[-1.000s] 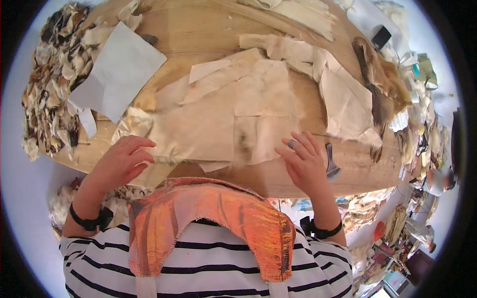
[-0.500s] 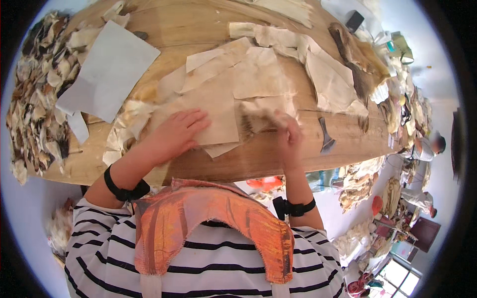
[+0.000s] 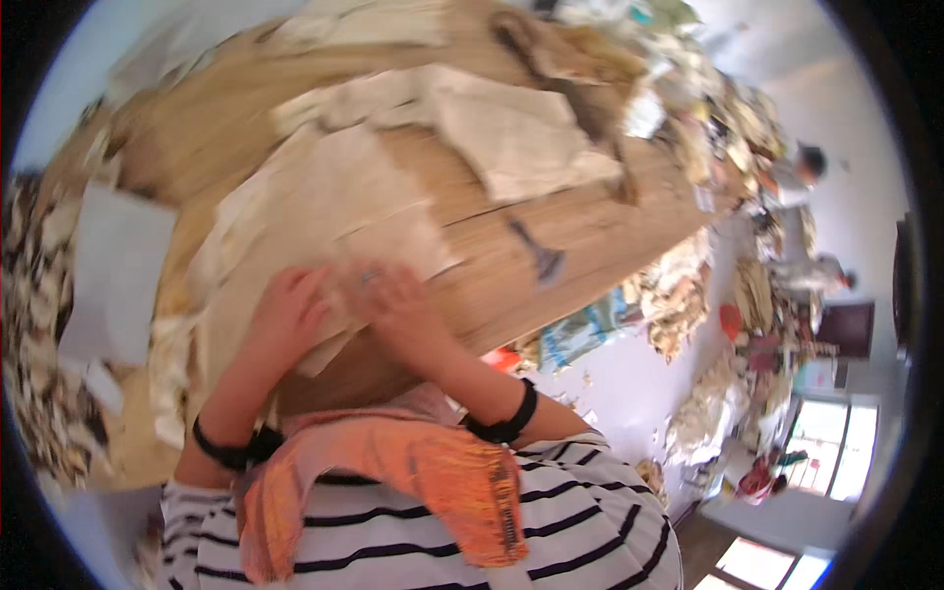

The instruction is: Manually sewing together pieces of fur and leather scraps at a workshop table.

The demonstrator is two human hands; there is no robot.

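Pale cream hide pieces (image 3: 305, 197) lie overlapped on the wooden table in front of me. My left hand (image 3: 292, 313) rests on their near part, its fingers stretched out over the surface. Close beside it, my right hand (image 3: 391, 300) reaches in over the same pieces, and its fingers are smeared by motion. Whether the right fingers grip an edge is hidden. To the right of the hands lies a dark, flared metal blade (image 3: 537, 252), touched by neither hand. Beyond it a larger cream hide (image 3: 511, 128) is spread out.
A white sheet (image 3: 123, 270) lies at the left by a heap of brown and white fur scraps (image 3: 34, 344). Brown fur (image 3: 580, 59) lies at the far right of the table (image 3: 462, 324). Two people (image 3: 792, 182) are in the right background.
The view has swung to the right. My right hand has moved left, next to my left hand. The dark fur patch that showed beside it is no longer visible.
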